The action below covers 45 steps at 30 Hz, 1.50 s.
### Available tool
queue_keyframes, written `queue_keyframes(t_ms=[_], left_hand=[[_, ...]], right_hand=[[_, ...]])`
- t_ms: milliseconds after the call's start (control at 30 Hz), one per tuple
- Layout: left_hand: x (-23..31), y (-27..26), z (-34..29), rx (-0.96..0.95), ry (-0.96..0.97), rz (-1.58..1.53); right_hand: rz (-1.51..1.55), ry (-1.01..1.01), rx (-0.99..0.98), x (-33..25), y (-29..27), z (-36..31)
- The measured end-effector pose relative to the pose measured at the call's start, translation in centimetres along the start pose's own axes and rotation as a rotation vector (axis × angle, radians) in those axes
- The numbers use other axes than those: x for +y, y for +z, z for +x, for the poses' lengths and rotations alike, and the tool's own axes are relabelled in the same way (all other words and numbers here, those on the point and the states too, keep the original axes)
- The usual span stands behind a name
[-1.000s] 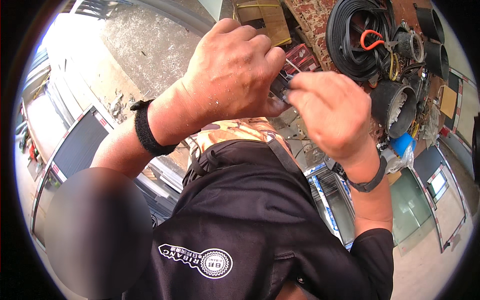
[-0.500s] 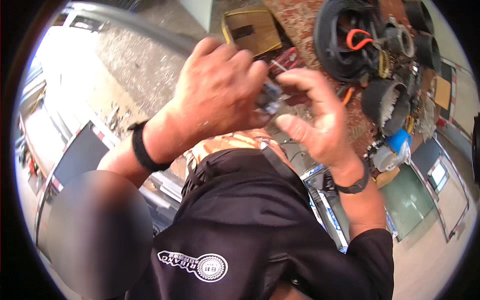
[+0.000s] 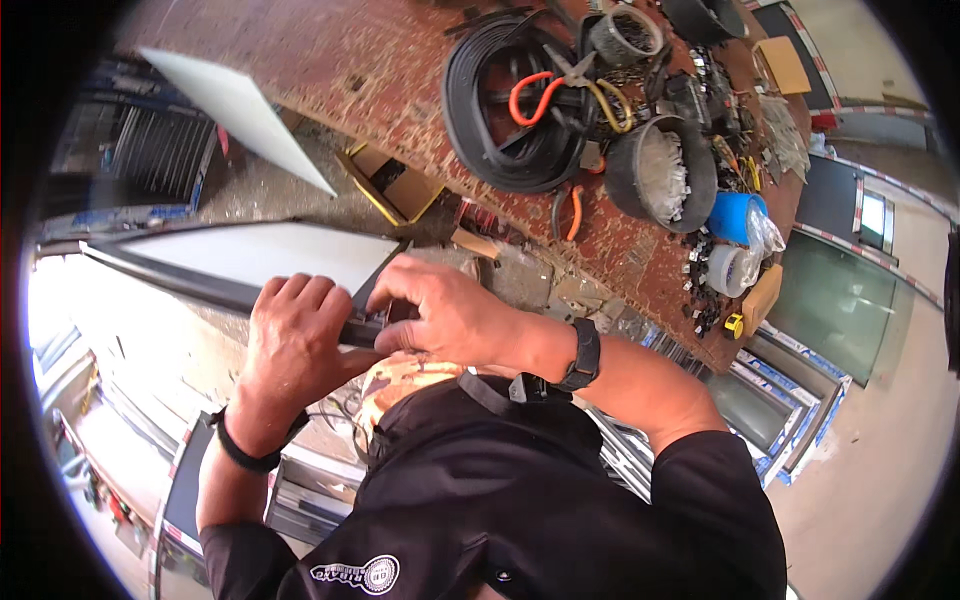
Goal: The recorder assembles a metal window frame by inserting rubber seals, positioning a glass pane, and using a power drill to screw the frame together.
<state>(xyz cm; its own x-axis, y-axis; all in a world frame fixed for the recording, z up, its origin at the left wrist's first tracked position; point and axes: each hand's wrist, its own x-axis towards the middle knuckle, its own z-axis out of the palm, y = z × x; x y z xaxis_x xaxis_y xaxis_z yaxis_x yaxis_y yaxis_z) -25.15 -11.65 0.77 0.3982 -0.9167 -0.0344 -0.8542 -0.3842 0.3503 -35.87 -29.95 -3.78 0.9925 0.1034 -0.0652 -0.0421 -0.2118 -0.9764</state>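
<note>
A dark frame [image 3: 200,286] extends leftward from the person's waist, its near end at both hands. The left hand [image 3: 297,340] grips its edge; the right hand [image 3: 440,312] curls there, its hold unclear. Beyond, a red table [image 3: 400,75] bears a black coil [image 3: 466,110].

On the scuffed red-brown bench [image 3: 330,72] I see a coil of black strip [image 3: 464,122], with orange-and-yellow-handled scissors [image 3: 576,76] lying across it. To its right I make out a black tub [image 3: 622,168] of white pieces, a blue container [image 3: 733,218] just beside it, and, near the bench's corner, a yellow tape measure [image 3: 735,325]. Off the bench's edge I spot a cardboard box [image 3: 414,196].
</note>
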Motion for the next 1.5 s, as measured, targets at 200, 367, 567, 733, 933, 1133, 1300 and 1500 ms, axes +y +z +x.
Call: queue_keyframes(t_ms=[200, 367, 567, 733, 933, 1133, 1300, 1500], left_hand=[[-0.8, -2.6, 1.6, -0.397, -0.004, -0.037], [-1.3, -1.8, 1.6, -0.440, 0.074, -0.026], [-0.6, -2.4, 2.0, -0.418, -0.019, -0.034], [-1.9, -2.5, 1.4, -0.335, 0.023, -0.115], [-3.5, -2.2, 0.2, -0.381, 0.029, -0.157], [-2.8, -1.2, 0.5, -0.168, 0.055, -0.097], [-2.7, -1.0, 0.5, -0.153, 0.039, -0.074], [-2.8, -0.8, 2.3, -0.077, 0.128, -0.121]], right_hand=[[-0.579, -0.009, 0.252, 1.4, -13.9, 1.6], [-1.067, 0.481, 0.478, 8.0, -31.1, 0.9], [-1.136, 0.776, 0.122, 13.3, -35.6, 2.9], [-1.234, 0.785, 0.002, 16.0, -35.3, 4.6], [-1.232, 0.315, 0.090, 17.9, -35.3, 4.4], [-0.784, 0.660, 0.191, 26.2, -41.2, 4.8], [-1.062, 0.499, 0.338, 27.1, -39.8, 5.3], [-1.271, 0.451, 0.189, 28.1, -44.7, 1.2]])
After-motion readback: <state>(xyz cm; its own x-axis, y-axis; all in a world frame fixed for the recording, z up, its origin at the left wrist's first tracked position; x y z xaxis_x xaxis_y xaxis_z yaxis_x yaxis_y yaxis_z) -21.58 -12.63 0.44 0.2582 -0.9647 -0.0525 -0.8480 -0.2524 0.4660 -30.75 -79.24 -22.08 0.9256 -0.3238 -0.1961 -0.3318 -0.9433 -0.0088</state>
